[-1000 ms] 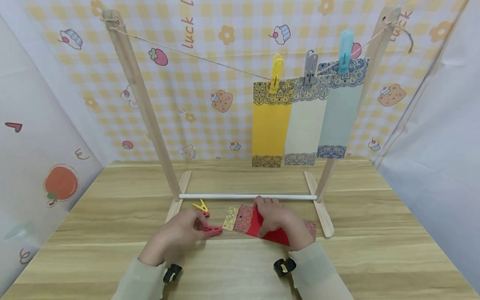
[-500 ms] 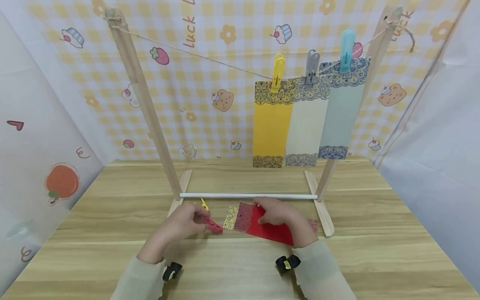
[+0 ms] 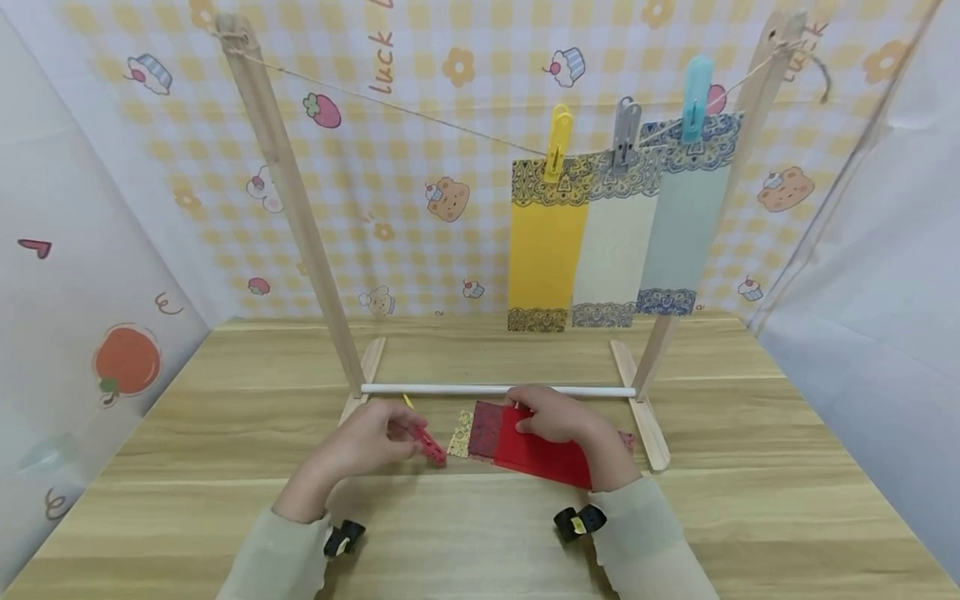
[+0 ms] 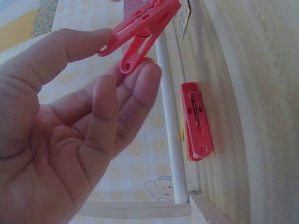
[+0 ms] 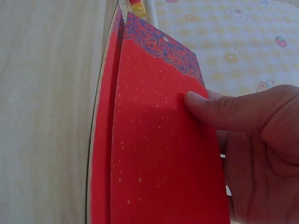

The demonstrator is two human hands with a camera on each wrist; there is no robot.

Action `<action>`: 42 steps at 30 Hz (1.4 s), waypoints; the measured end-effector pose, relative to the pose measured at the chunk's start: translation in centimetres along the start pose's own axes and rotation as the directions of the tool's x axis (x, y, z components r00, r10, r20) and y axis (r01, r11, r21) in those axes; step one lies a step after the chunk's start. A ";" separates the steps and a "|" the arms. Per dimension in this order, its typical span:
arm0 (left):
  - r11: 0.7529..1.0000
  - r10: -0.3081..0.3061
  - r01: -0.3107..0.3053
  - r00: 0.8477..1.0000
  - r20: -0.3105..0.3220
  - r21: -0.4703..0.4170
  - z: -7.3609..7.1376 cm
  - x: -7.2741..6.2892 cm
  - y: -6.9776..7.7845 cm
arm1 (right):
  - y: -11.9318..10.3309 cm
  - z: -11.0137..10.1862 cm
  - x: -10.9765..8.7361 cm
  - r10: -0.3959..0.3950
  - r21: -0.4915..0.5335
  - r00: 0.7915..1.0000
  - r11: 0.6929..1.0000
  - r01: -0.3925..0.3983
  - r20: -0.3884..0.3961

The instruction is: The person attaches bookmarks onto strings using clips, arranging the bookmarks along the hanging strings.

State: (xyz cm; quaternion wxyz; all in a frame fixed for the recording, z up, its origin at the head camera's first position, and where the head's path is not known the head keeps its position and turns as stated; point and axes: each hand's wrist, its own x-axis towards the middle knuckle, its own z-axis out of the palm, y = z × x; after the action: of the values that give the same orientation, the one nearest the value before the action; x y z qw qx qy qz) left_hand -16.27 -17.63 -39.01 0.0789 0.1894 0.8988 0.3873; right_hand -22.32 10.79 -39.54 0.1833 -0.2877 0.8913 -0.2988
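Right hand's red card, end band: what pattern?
Bluish swirls on red across the card's end band; shows best in the right wrist view.

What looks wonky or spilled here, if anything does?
The string sags, so the pale blue card hangs higher than the yellow card and the white card. That makes the row look lopsided. I can't see anything spilled.

Wood-grain table (image 3: pixel 450 533): frame (image 3: pixel 296 200), cards (image 3: pixel 461 437), 2 clothespins (image 4: pixel 197 123).
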 end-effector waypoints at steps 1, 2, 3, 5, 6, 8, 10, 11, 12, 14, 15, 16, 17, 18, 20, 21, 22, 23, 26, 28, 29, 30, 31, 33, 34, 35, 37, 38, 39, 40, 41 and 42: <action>1.000 0.000 0.000 1.000 -0.001 -0.003 0.0 0.0 0.1 | 0.0 0.0 0.0 -0.002 0.008 1.000 1.000 0.002 -0.002; 1.000 0.001 -0.001 1.000 -0.003 -0.007 0.0 0.0 0.1 | 0.0 0.0 0.0 -0.008 0.017 1.000 1.000 0.008 -0.003; 1.000 0.001 -0.001 1.000 -0.006 -0.011 0.0 -0.1 0.2 | 0.0 -0.1 0.0 -0.013 0.025 1.000 1.000 0.013 -0.004; 1.000 -0.001 0.001 1.000 -0.014 -0.018 0.1 -0.2 0.4 | 0.0 -0.1 -0.1 -0.024 0.040 1.000 0.999 0.024 -0.006; 1.000 -0.005 0.004 1.000 -0.018 -0.021 0.1 -0.2 0.4 | -0.1 -0.1 -0.1 -0.031 0.046 0.999 0.998 0.032 -0.008; 1.000 -0.009 0.008 0.999 -0.033 -0.023 0.1 -0.3 0.5 | -0.1 -0.2 -0.1 -0.044 0.056 0.999 0.997 0.044 -0.011; 1.000 -0.007 0.006 0.999 -0.050 -0.021 0.1 -0.3 0.5 | -0.2 -0.3 -0.2 -0.065 0.051 0.998 0.996 0.066 -0.019; 1.000 -0.001 0.000 0.998 -0.059 -0.022 0.0 -0.3 0.5 | -0.3 -0.4 -0.2 -0.068 0.055 0.997 0.996 0.069 -0.022; 1.000 0.006 -0.007 0.998 -0.067 -0.021 0.0 -0.3 0.5 | -0.3 -0.4 -0.2 -0.075 0.056 0.997 0.996 0.076 -0.025; 1.000 0.019 -0.021 0.996 -0.087 -0.019 -0.1 -0.3 0.5 | -0.5 -0.6 -0.3 -0.085 0.060 0.996 0.994 0.087 -0.030; 1.000 0.023 -0.025 0.995 -0.096 -0.019 -0.1 -0.2 0.5 | -0.6 -0.6 -0.4 -0.090 0.060 0.995 0.994 0.091 -0.032; 0.999 0.025 -0.027 0.994 -0.104 -0.023 -0.1 -0.2 0.5 | -0.7 -0.7 -0.4 -0.090 0.064 0.995 0.994 0.092 -0.034; 0.999 0.027 -0.030 0.993 -0.111 -0.022 -0.2 -0.2 0.5 | -0.8 -0.7 -0.5 -0.093 0.065 0.995 0.993 0.096 -0.037; 0.999 0.026 -0.029 0.993 -0.117 -0.024 -0.2 -0.2 0.4 | -0.9 -0.8 -0.5 -0.098 0.066 0.994 0.993 0.100 -0.041; 0.999 0.019 -0.023 0.992 -0.128 -0.032 -0.3 -0.2 0.5 | -1.1 -0.9 -0.7 -0.102 0.068 0.994 0.992 0.105 -0.047; 0.999 0.017 -0.022 0.991 -0.131 -0.038 -0.4 -0.3 0.5 | -1.2 -0.9 -0.7 -0.102 0.069 0.993 0.992 0.105 -0.052; 0.999 0.011 -0.018 0.991 -0.134 -0.050 -0.4 -0.3 0.5 | -1.3 -0.9 -0.8 -0.101 0.070 0.993 0.992 0.105 -0.057; 0.998 0.002 -0.010 0.990 -0.141 -0.061 -0.4 -0.3 0.6 | -1.3 -0.9 -0.8 -0.100 0.071 0.993 0.992 0.105 -0.061; 0.994 -0.047 0.029 0.984 -0.173 -0.109 -0.5 -0.4 1.0 | -1.4 -0.9 -0.8 -0.099 0.076 0.992 0.992 0.105 -0.077; 0.989 -0.082 0.053 0.974 -0.209 -0.141 -0.6 -0.5 1.4 | -1.4 -0.8 -0.8 -0.100 0.084 0.991 0.991 0.107 -0.087; 0.987 -0.094 0.060 0.968 -0.231 -0.147 -0.7 -0.5 1.5 | -1.4 -0.8 -0.8 -0.100 0.089 0.991 0.990 0.108 -0.092; 0.987 -0.100 0.063 0.963 -0.251 -0.150 -0.8 -0.5 1.7 | -1.5 -0.9 -0.8 -0.101 0.093 0.990 0.989 0.110 -0.099; 0.986 -0.104 0.064 0.958 -0.267 -0.155 -0.8 -0.5 1.8 | -1.5 -0.9 -0.8 -0.100 0.096 0.989 0.989 0.110 -0.106; 0.986 -0.104 0.059 0.949 -0.296 -0.157 -1.0 -0.5 1.9 | -1.7 -0.9 -0.9 -0.094 0.106 0.988 0.989 0.107 -0.120; 0.985 -0.103 0.055 0.946 -0.306 -0.161 -1.0 -0.6 2.0 | -1.7 -0.9 -1.0 -0.094 0.107 0.987 0.988 0.108 -0.128; 0.983 -0.105 0.052 0.945 -0.309 -0.176 -1.1 -0.6 2.1 | -1.8 -0.9 -1.0 -0.092 0.111 0.987 0.988 0.108 -0.134; 0.973 -0.123 0.052 0.942 -0.312 -0.225 -1.2 -0.7 2.3 | -1.9 -1.0 -1.1 -0.097 0.113 0.985 0.987 0.114 -0.145; 0.967 -0.130 0.050 0.939 -0.318 -0.248 -1.3 -0.7 2.4 | -1.9 -1.0 -1.2 -0.102 0.119 0.984 0.986 0.120 -0.149; 0.963 -0.137 0.048 0.936 -0.324 -0.267 -1.3 -0.7 2.5 | -2.0 -1.1 -1.2 -0.110 0.122 0.982 0.984 0.129 -0.153; 0.959 -0.144 0.047 0.932 -0.333 -0.281 -1.4 -0.8 2.6 | -2.1 -1.2 -1.3 -0.117 0.123 0.981 0.983 0.137 -0.156; 0.955 -0.151 0.048 0.928 -0.341 -0.293 -1.5 -0.8 2.7 | -2.2 -1.3 -1.4 -0.122 0.125 0.980 0.982 0.143 -0.160; 0.953 -0.161 0.053 0.922 -0.351 -0.297 -1.5 -0.9 2.9 | -2.3 -1.4 -1.5 -0.127 0.123 0.978 0.981 0.148 -0.164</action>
State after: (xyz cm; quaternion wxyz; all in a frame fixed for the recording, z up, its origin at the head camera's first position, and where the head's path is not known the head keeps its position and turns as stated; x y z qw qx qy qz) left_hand -15.12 -17.20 -35.89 -0.0453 0.0497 0.8422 0.5350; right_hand -20.96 10.78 -36.82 0.1110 -0.3118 0.8585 -0.3917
